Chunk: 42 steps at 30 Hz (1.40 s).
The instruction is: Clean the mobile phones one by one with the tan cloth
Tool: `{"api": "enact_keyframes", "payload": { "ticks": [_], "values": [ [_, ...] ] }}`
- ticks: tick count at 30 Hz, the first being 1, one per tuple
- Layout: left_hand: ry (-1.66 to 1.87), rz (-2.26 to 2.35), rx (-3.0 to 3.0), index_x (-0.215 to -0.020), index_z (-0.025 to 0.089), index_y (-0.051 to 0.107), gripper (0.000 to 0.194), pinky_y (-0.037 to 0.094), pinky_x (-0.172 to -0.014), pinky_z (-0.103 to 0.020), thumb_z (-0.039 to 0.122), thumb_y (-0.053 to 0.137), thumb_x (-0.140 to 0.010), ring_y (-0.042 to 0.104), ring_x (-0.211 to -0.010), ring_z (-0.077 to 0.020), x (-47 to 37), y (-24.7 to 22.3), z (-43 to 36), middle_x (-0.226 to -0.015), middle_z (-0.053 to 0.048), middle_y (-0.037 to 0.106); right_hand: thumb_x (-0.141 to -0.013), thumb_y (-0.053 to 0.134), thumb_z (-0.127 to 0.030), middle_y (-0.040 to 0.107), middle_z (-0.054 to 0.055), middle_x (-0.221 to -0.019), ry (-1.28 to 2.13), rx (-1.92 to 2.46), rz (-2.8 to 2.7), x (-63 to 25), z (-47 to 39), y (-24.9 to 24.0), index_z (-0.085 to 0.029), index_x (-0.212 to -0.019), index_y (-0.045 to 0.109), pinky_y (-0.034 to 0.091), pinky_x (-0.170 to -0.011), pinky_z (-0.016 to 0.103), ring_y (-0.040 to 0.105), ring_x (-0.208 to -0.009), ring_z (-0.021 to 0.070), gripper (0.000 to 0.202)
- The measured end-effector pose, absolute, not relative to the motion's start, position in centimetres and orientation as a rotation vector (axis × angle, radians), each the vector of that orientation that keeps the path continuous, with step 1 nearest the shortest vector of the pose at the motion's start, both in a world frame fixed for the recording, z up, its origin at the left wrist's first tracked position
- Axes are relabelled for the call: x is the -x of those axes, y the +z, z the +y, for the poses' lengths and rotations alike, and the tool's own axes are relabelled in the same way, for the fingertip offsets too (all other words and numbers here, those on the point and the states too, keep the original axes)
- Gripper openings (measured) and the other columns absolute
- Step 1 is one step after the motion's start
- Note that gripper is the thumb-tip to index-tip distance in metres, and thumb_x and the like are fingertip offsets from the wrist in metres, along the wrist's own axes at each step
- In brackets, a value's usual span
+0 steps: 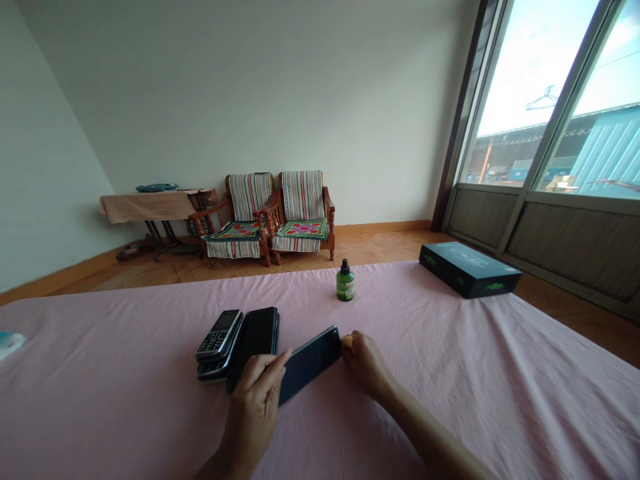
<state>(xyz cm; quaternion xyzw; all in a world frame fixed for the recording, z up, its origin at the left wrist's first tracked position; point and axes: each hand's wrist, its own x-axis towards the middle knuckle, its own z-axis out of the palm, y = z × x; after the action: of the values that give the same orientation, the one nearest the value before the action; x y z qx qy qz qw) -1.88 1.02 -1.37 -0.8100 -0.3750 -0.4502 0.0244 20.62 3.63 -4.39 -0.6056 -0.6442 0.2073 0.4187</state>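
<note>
My left hand [256,393] grips the near end of a dark smartphone [310,362], which is tilted up on its long edge above the bed or table cover. My right hand [367,363] is closed in a pinch on a small yellow piece [347,342], held against the phone's far end. I cannot tell what the yellow piece is. Left of the phone lies a dark stack of flat phones [255,333], partly hidden by my left hand. Beside it, a keypad phone [220,333] rests on top of another phone.
A green bottle with a black cap [345,283] stands upright beyond my hands. A black box [469,268] lies at the right back of the pink cloth [125,373]. Two wooden chairs [303,220] and a covered side table [150,205] stand by the wall.
</note>
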Motion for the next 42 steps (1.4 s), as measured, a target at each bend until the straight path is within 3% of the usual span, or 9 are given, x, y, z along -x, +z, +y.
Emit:
{"api": "enact_keyframes", "payload": {
  "ticks": [11, 19, 25, 31, 35, 39, 42],
  "values": [
    [-1.681, -1.339, 2.353, -0.115, 0.022, 0.064, 0.027, 0.050, -0.075, -0.025, 0.027, 0.045, -0.097, 0.061, -0.086, -0.0165, 1.7, -0.8, 0.9, -0.096, -0.004, 0.058, -0.072, 0.044, -0.021, 0.037, -0.004, -0.055, 0.726, 1.341, -1.434, -19.6, 2.5, -2.5, -0.020, -0.049, 0.038, 0.029, -0.053, 0.021, 0.041, -0.056, 0.0110, 0.024],
    [-1.783, -1.444, 2.306, -0.113, 0.020, 0.064, 0.028, 0.049, -0.082, -0.027, 0.031, 0.045, -0.096, 0.060, -0.090, -0.0179, 1.3, -0.3, 0.4, -0.098, -0.005, 0.059, -0.073, 0.050, -0.038, 0.030, -0.007, -0.049, 1.049, 1.221, -1.122, -18.5, 1.9, -2.4, -0.021, -0.053, 0.038, 0.021, -0.044, 0.022, 0.029, -0.046, 0.0076, 0.029],
    [-1.842, -1.559, 2.298, -0.112, 0.019, 0.066, 0.032, 0.050, -0.080, -0.027, 0.037, 0.046, -0.094, 0.062, -0.090, -0.0190, 1.2, -0.9, 0.2, -0.098, -0.006, 0.062, -0.066, 0.060, -0.046, 0.044, -0.004, -0.052, 1.251, 1.116, -0.863, -18.1, 1.4, -1.7, -0.017, -0.058, 0.049, 0.028, -0.045, 0.022, 0.039, -0.045, 0.0073, 0.031],
    [-1.778, -1.657, 2.466, -0.110, 0.019, 0.068, 0.033, 0.054, -0.072, -0.026, 0.039, 0.051, -0.091, 0.065, -0.084, -0.0194, 0.8, -2.0, 0.8, -0.092, -0.006, 0.063, -0.057, 0.069, -0.046, 0.049, -0.004, -0.052, 1.323, 1.062, -0.668, -18.9, 1.8, -1.6, -0.016, -0.058, 0.052, 0.028, -0.042, 0.021, 0.038, -0.041, 0.0049, 0.035],
    [-1.695, -1.560, 2.533, -0.119, 0.025, 0.063, 0.032, 0.054, -0.085, -0.036, 0.031, 0.053, -0.089, 0.062, -0.101, -0.0235, 0.1, -2.7, 0.5, -0.107, -0.008, 0.058, -0.054, 0.071, -0.043, 0.050, -0.004, -0.051, 1.315, 1.072, -0.594, -20.2, 2.0, -1.5, -0.015, -0.058, 0.053, 0.028, -0.040, 0.020, 0.039, -0.040, 0.0048, 0.033],
    [-1.475, -1.492, 2.712, -0.128, 0.034, 0.053, 0.058, 0.051, -0.095, -0.044, 0.014, 0.066, -0.075, 0.055, -0.115, -0.0268, -0.7, -2.7, -0.8, -0.137, -0.007, 0.039, -0.053, 0.072, -0.037, 0.050, -0.004, -0.046, 1.304, 1.108, -0.565, -21.5, 2.3, -2.0, -0.016, -0.054, 0.052, 0.025, -0.037, 0.019, 0.039, -0.039, 0.0050, 0.029],
    [-1.293, -1.452, 2.825, -0.127, 0.035, 0.052, 0.072, 0.048, -0.099, -0.046, 0.000, 0.068, -0.065, 0.051, -0.121, -0.0292, -0.7, -2.6, -1.4, -0.145, -0.005, 0.030, -0.054, 0.072, -0.034, 0.050, -0.004, -0.044, 1.296, 1.121, -0.578, -22.1, 2.5, -2.5, -0.016, -0.052, 0.052, 0.025, -0.036, 0.019, 0.039, -0.037, 0.0052, 0.027]
  ]
}}
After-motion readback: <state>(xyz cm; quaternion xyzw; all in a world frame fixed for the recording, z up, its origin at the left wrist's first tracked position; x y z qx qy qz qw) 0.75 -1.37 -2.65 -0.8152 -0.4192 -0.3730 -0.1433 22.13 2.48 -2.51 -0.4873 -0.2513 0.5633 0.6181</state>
